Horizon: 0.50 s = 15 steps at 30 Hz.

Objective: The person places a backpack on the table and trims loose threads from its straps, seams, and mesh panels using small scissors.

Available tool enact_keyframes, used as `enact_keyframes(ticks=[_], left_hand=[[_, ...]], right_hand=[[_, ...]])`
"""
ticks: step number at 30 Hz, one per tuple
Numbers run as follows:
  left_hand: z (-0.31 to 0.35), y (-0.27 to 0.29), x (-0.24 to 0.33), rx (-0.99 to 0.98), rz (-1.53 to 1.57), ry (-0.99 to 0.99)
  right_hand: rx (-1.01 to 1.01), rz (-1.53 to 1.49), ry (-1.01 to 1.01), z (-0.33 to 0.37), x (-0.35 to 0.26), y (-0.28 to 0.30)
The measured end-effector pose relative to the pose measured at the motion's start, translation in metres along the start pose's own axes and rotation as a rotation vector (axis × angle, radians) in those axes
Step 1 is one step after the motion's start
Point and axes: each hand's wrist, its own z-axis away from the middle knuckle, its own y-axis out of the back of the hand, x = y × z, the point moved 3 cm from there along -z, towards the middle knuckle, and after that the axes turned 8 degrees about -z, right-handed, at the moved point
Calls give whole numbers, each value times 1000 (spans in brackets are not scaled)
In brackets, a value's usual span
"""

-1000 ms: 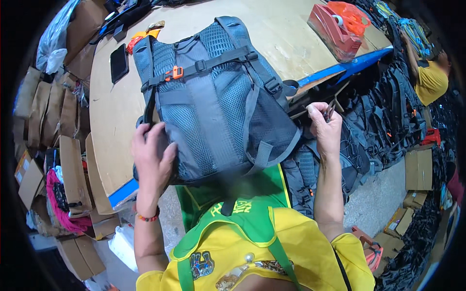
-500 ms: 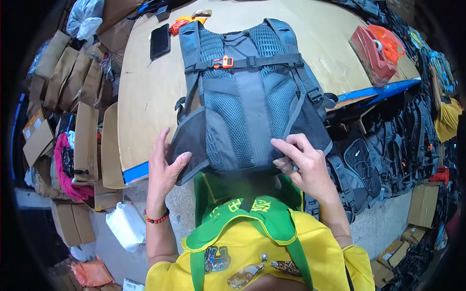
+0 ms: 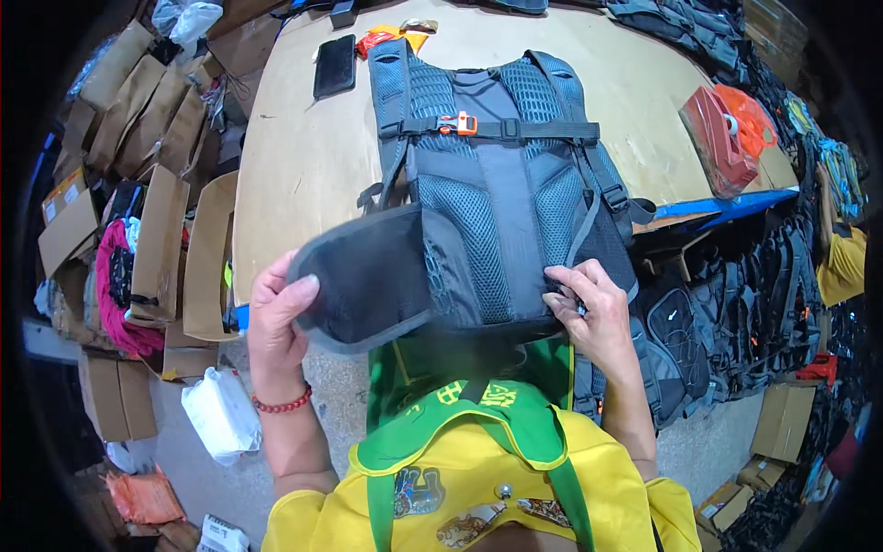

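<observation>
A dark grey backpack lies with its padded back panel and shoulder straps facing up, its bottom end toward me at the table's near edge. Across the straps runs a chest strap with an orange buckle. My left hand pinches the outer edge of the black mesh hip-belt wing, which is spread out to the left. At the lower right of the back panel, my right hand is closed, thumb and fingertips together on the bag's edge. What lies between those fingertips is too small to make out.
The pale table carries a black phone, an orange-yellow packet and a red box. Open cartons stand on the left. Several backpacks crowd the lower right. A person's yellow sleeve shows at far right.
My left hand has gone from open beside the bag to gripping the hip-belt wing, which is pulled outward to the left. My right hand stays at the bag's lower right.
</observation>
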Motion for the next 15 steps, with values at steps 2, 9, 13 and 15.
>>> enact_keyframes(ticks=[2,9,13,15], left_hand=[[-1,-9,-13,-61,-84,-41],[13,-113,-35,-635,-1136,-689],[18,-104,-39,-698,-1125,-756],[16,-83,-37,-666,-909,-610]], right_hand=[[6,-22,-3,0,0,1],[153,-479,-259,1,4,8],[171,-483,-281,1,1,6],[141,-396,-253,-2,1,5]])
